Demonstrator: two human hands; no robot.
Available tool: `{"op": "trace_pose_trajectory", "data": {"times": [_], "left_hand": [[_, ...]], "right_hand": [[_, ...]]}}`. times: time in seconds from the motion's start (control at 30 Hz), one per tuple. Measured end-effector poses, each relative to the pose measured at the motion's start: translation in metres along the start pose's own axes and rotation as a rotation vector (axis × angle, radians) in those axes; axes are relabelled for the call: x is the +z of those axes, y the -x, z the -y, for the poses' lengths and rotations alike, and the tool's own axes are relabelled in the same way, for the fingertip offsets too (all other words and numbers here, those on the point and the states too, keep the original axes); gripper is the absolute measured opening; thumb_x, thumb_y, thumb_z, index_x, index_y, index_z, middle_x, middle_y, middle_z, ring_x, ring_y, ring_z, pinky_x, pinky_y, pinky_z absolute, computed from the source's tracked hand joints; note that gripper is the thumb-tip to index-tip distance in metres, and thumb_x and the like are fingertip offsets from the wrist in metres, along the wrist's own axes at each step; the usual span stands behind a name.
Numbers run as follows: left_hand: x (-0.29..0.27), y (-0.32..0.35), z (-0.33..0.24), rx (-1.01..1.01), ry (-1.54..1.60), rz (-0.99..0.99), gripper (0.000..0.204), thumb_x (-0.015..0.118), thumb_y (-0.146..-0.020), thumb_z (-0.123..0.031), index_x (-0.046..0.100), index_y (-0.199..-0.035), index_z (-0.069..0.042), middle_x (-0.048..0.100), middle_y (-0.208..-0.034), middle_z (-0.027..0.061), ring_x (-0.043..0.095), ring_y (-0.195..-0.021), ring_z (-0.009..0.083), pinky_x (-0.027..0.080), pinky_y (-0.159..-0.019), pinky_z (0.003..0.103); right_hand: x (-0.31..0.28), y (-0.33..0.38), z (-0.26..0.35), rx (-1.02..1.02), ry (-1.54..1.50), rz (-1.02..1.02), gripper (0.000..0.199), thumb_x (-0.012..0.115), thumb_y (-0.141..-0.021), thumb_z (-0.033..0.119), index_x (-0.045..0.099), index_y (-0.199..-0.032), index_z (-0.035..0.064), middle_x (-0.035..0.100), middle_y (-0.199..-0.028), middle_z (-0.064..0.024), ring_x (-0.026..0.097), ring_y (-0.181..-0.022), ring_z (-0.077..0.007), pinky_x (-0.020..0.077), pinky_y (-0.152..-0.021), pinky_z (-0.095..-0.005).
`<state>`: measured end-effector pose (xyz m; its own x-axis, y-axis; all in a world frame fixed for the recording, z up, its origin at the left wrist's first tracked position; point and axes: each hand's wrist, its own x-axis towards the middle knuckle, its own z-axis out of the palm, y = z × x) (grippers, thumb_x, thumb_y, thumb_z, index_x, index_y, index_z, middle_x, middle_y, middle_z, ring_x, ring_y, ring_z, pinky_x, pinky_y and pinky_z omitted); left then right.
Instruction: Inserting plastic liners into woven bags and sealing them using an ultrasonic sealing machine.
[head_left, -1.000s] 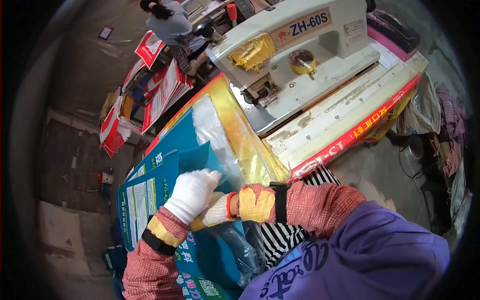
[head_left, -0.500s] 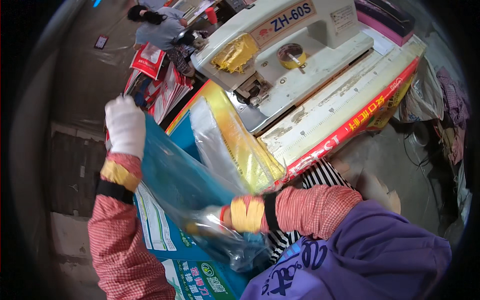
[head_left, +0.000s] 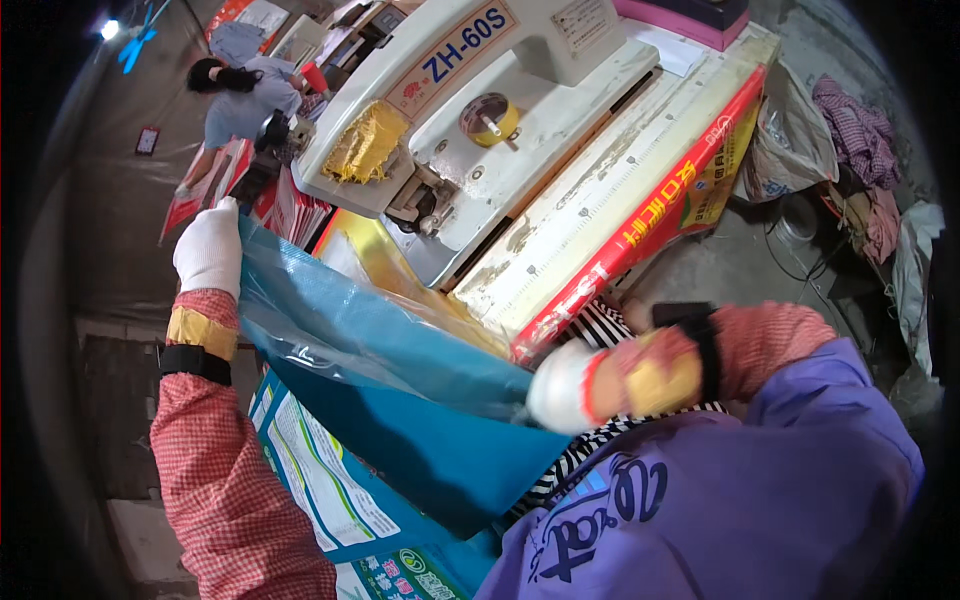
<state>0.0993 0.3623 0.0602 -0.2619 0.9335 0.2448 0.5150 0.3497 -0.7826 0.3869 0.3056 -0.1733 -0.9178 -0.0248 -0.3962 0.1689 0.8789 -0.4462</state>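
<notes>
A blue plastic sack (head_left: 420, 425) with a clear film liner (head_left: 335, 358) along its upper edge stretches between my hands, just in front of the sewing machine. My left hand (head_left: 208, 250), in a white glove, is closed on the far left corner of the sack, close to the machine's head. At the opposite end, near my lap, my white-gloved right hand (head_left: 562, 388) is closed on the edge of the sack; motion blurs its fingers. Below lies another blue printed sack (head_left: 335, 470) with white and green panels, partly covered.
A large pale sewing machine (head_left: 400, 85) stands on a worn white bench (head_left: 600, 215) with a red front edge. A tape roll (head_left: 490, 120) sits on the machine. Beyond it, another person (head_left: 250, 95) bends by red-and-white sacks (head_left: 290, 210). Bags and cloth (head_left: 855, 130) lie at right.
My right hand has moved right, from the middle of the clear film to the sack's end. The sack's upper edge is now drawn out between both hands. The whole view has shifted.
</notes>
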Motion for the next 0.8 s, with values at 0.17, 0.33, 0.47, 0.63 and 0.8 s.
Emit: {"op": "trace_pose_trajectory", "data": {"times": [0.17,0.33,0.47,0.63,0.8], "left_hand": [[0.001,-0.001,-0.005,0.029,-0.006,-0.025,0.019,0.043,-0.087,-0.011,0.056,-0.101,-0.009,0.065,-0.089,0.015,0.064,-0.084,0.0315,0.052,-0.069,0.043],[0.0,-0.007,-0.027,0.069,0.004,-0.022,0.018,0.042,-0.087,-0.012,0.056,-0.098,-0.009,0.065,-0.088,0.0151,0.064,-0.084,0.0314,0.052,-0.068,0.043],[0.004,-0.011,-0.03,0.106,-0.01,-0.036,0.017,0.042,-0.087,-0.013,0.056,-0.096,-0.009,0.065,-0.088,0.0151,0.064,-0.083,0.0314,0.052,-0.067,0.043],[0.011,-0.01,-0.031,0.1,-0.003,-0.007,0.021,0.04,-0.088,-0.015,0.056,-0.102,-0.011,0.064,-0.09,0.0141,0.064,-0.084,0.0303,0.051,-0.068,0.043],[0.006,-0.02,-0.047,0.142,0.217,0.04,0.024,0.039,-0.088,-0.014,0.055,-0.106,-0.008,0.062,-0.095,0.0187,0.06,-0.092,0.0337,0.047,-0.078,0.043]], "right_hand": [[-0.03,0.048,-0.041,0.266,-0.072,-0.284,0.033,0.055,-0.079,0.034,0.065,-0.093,0.0061,0.065,-0.078,-0.0144,0.064,-0.077,-0.0296,0.0498,-0.059,-0.0453],[-0.043,-0.001,-0.029,0.265,-0.411,-0.807,0.057,0.065,-0.075,0.031,0.045,-0.121,0.0043,0.064,-0.088,-0.0124,0.062,-0.084,-0.0319,0.0492,-0.072,-0.0382],[-0.035,-0.018,-0.017,0.022,-0.701,-1.056,0.045,0.06,-0.078,0.013,0.047,-0.12,0.0027,0.064,-0.082,-0.0095,0.062,-0.074,-0.0252,0.0497,-0.064,-0.034],[-0.033,-0.026,0.002,0.02,-0.948,-0.986,0.029,0.061,-0.08,0.018,0.055,-0.101,-0.0019,0.062,-0.074,-0.0123,0.061,-0.064,-0.0228,0.0474,-0.057,-0.0375],[-0.043,-0.04,-0.03,0.102,-1.45,-0.083,0.028,0.059,-0.08,0.021,0.056,-0.098,0.0,0.065,-0.084,-0.0122,0.063,-0.069,-0.0234,0.0498,-0.059,-0.032]]}}
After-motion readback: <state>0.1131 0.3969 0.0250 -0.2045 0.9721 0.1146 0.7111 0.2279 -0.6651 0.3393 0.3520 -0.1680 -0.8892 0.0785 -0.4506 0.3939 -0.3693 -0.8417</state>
